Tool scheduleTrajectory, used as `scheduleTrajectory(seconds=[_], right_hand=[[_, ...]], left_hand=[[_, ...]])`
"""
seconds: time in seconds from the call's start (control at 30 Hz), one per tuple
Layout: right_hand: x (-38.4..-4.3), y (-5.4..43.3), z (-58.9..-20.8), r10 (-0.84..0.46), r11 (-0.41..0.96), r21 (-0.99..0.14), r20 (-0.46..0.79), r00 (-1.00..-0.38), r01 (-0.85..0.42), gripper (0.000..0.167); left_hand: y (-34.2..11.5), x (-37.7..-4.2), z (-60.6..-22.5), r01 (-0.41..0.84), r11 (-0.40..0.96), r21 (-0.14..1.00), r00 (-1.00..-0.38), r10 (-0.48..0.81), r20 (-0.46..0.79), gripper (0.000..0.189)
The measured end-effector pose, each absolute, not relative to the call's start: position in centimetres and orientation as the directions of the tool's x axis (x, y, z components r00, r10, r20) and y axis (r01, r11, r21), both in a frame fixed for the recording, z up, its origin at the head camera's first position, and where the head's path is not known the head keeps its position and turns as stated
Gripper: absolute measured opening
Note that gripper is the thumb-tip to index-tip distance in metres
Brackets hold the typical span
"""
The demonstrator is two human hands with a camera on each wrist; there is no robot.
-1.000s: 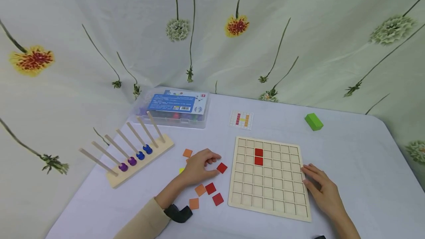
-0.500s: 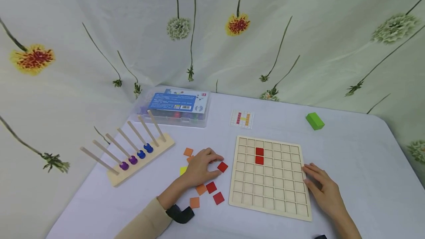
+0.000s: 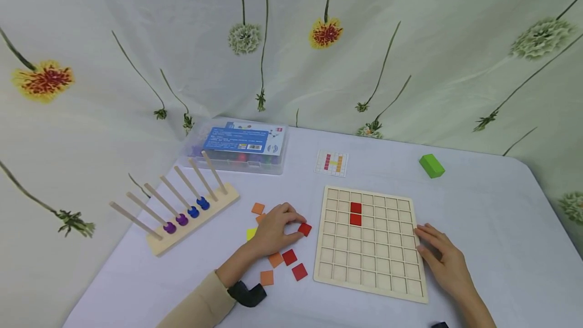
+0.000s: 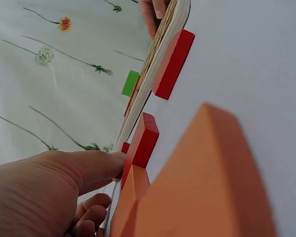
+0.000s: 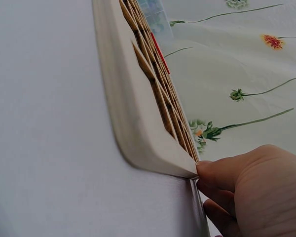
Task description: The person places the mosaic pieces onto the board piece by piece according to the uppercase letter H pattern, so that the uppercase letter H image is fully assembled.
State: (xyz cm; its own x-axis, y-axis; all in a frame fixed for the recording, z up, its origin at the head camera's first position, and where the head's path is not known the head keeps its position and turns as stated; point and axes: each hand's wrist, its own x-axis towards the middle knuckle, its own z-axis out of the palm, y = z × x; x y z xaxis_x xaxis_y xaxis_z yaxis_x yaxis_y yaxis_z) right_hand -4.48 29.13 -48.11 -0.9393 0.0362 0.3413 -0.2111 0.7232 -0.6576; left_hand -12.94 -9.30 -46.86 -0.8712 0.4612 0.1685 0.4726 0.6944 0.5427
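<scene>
In the head view my left hand (image 3: 276,229) is left of the wooden grid board (image 3: 324,247), pinching a red square tile (image 3: 305,229) between thumb and fingertip. The left wrist view shows the thumb of the left hand (image 4: 54,182) against red, partly hiding the tile behind it. Two more red tiles (image 3: 299,272) lie below the hand, among several orange tiles (image 3: 266,278). A yellow tile (image 3: 251,234) is half covered by the hand. Two red tiles (image 3: 356,213) sit stacked in one column of the grid. My right hand (image 3: 444,259) touches the board's right edge with its fingertips.
A printed pattern card (image 3: 331,163) lies behind the board. At the back are a clear plastic box (image 3: 268,168) with a blue label and a green block (image 3: 431,166). On the left stands a wooden peg rack (image 3: 193,224) with purple and blue beads.
My left thumb and fingertip have closed in on the red tile, which has shifted and turned slightly. The right hand stays at the board's edge.
</scene>
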Motion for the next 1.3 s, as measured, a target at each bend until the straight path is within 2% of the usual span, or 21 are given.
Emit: scheduleTrajectory(seconds=[0.23,0.4,0.6,0.9,1.13,1.3], right_hand=[[-4.5,29.2,-48.2,0.043,0.723,-0.661,0.332,-0.942,-0.200,0.032],[-4.5,29.1,-48.2,0.042,0.724,-0.660,0.331,-0.943,-0.200,0.033],[-4.5,29.2,-48.2,0.028,0.721,-0.658,0.340,-0.940,-0.216,0.034],[-4.4,29.2,-48.1,0.025,0.723,-0.656,0.340,-0.940,-0.218,0.033],[-4.4,29.2,-48.2,0.030,0.731,-0.651,0.331,-0.943,-0.205,0.033],[-4.4,29.2,-48.1,0.038,0.730,-0.656,0.319,-0.947,-0.192,0.033]], left_hand=[[-9.3,-13.1,-46.8,0.443,0.699,0.562,-0.885,0.441,0.149,0.021],[-9.4,-13.1,-46.1,0.387,0.655,0.649,-0.899,0.425,0.107,0.023],[-8.5,-13.3,-44.0,0.413,0.624,0.663,-0.890,0.431,0.149,0.023],[-4.8,-13.8,-41.5,0.413,0.548,0.728,-0.868,0.478,0.133,0.022],[-1.5,-13.9,-41.4,0.436,0.537,0.722,-0.842,0.528,0.116,0.021],[0.4,-13.9,-42.0,0.429,0.564,0.705,-0.844,0.528,0.091,0.019]])
